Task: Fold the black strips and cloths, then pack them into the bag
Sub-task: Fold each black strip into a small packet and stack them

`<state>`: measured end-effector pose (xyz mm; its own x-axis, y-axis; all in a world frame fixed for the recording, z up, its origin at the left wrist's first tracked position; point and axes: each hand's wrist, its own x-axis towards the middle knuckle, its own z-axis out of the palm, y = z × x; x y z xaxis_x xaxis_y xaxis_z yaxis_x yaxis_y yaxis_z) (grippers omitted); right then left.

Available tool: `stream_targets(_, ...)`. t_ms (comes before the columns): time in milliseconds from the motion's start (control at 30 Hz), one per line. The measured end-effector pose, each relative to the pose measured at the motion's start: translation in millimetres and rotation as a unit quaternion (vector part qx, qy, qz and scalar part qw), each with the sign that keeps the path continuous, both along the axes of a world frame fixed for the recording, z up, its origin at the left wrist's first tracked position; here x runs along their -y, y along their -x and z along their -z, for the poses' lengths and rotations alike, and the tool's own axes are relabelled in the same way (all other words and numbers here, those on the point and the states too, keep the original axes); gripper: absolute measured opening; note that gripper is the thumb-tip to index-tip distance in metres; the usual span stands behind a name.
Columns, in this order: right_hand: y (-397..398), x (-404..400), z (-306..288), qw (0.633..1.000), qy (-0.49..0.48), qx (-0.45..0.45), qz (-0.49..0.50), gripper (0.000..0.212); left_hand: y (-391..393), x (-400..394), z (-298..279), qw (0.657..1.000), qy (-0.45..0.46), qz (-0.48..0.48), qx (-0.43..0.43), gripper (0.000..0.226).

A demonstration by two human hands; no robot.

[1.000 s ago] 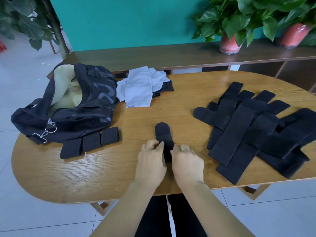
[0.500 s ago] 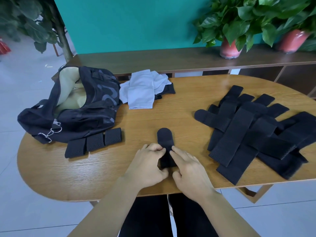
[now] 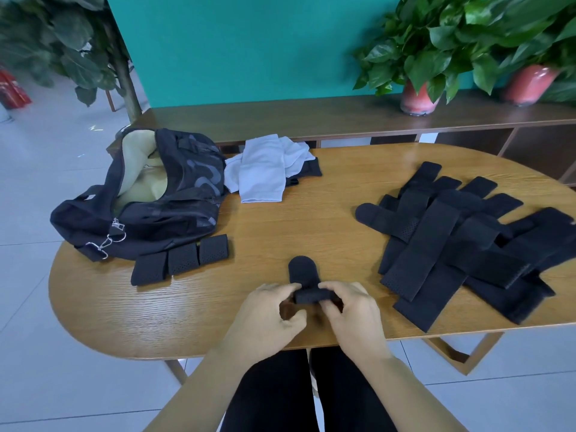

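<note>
One soft, limp black perforated fabric strip [image 3: 304,277] is pinched between the left hand [image 3: 267,319] and right hand [image 3: 353,313]. Its rolled near end is best gripped; springing open seems likely.

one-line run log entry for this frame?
step: folding | left hand: pinching black perforated strip | right hand: pinching same | folded: three by black bag

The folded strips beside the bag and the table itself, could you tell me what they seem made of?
Folded strips: matte black perforated fabric, probably elastic or neoprene, showing rows of tiny holes. Table: wood or wood veneer, with visible grain and a soft sheen.
</note>
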<state>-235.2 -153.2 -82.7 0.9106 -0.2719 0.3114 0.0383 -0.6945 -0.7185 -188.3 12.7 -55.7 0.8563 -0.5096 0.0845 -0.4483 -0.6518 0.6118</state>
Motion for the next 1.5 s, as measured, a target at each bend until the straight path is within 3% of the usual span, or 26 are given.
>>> stream_targets(100,-9,-7,-5,0.999,0.007,0.001,0.032,0.004,-4,5,3,0.996,0.036,-0.078,-0.031,0.01)
stream_targets(267,-23,-13,-9,0.993,0.035,-0.074,0.09,0.017,-20,17,3,0.989,0.033,-0.139,-0.041,0.029)
stream_targets(467,-36,-17,-17,0.975,0.103,-0.159,0.113,0.026,-39,26,-2,0.983,-0.031,-0.151,-0.1,0.028)
stream_targets(833,-40,-20,-22,0.961,0.151,-0.183,0.141,0.026,-52,32,-3,0.973,-0.046,-0.175,-0.141,0.021)
stream_targets(1000,-40,-20,-25,0.96,0.173,-0.176,0.134,0.022,-48,33,-4,0.973,-0.099,-0.203,-0.055,0.027)
stream_targets(1100,-38,-20,-24,0.962,0.17,-0.17,0.129,0.021,-36,32,7,0.983,-0.011,-0.18,0.02,0.017)
stream_targets(1167,-37,-17,-19,0.975,0.092,-0.15,0.134,0.018,-26,28,18,0.982,0.068,-0.162,0.073,0.006)
stream_targets(1233,-33,-15,-13,0.986,0.029,-0.075,0.143,0.017,-19,24,24,0.975,0.122,-0.155,0.099,0.011)
stream_targets(1333,-25,-15,0,0.983,0.145,0.04,0.102,0.026,-19,19,31,0.978,0.092,-0.108,0.155,0.027)
stream_targets(1400,-23,-16,7,0.971,0.23,0.044,0.051,0.036,-21,18,35,0.984,0.028,-0.063,0.166,0.035)
stream_targets(1500,-25,-17,11,0.963,0.268,0.013,0.034,0.037,-21,22,34,0.985,-0.045,-0.054,0.16,0.043)
